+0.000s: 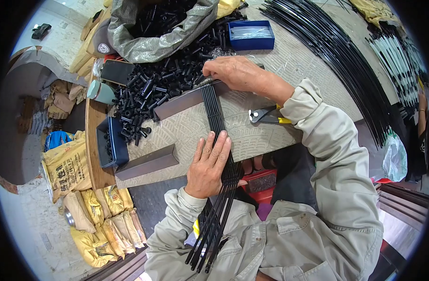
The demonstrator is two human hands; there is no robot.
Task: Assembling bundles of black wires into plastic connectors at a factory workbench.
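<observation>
A bundle of thin black rods (213,110) runs from the table down toward my lap, its near ends fanned out. My left hand (206,166) lies across it with the fingers stretched over the rods; a thumb tip shows on the far side, so the bundle is held between. At the rods' far ends, my right hand (233,73) has its fingers curled in; what they pinch is hidden. Beneath those ends a grey metal angle bar (180,104) rests on the table. End-cutting pincers (260,116) with yellow and black handles lie by my right forearm.
Loose black plastic parts (146,86) are heaped left, below an open woven sack (153,49). A blue box (252,43) holds thin clear sticks. Long black rods (336,61) curve along the right. A second angle bar (149,163), blue bin (112,140) and green cup (100,92) stand left.
</observation>
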